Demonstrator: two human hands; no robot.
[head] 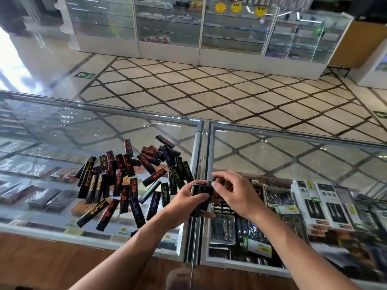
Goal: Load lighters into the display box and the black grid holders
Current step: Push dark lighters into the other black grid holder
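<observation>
Lighters (200, 198) in a black bundle sit gripped in the left hand (184, 200); the right hand (234, 193) pinches the bundle's top. Loose lighters (125, 176) litter the glass counter (62, 126) left of both hands; boxed goods (326, 204) lie to the right.

Place: a shop.
Counter, 6 o'clock: glass display counter (146, 117), packaged goods (320, 204) and price tags (262, 249) beneath.
Across the floor, 12 o'clock: glass showcases (167, 45) with yellow starburst stickers (221, 7).
</observation>
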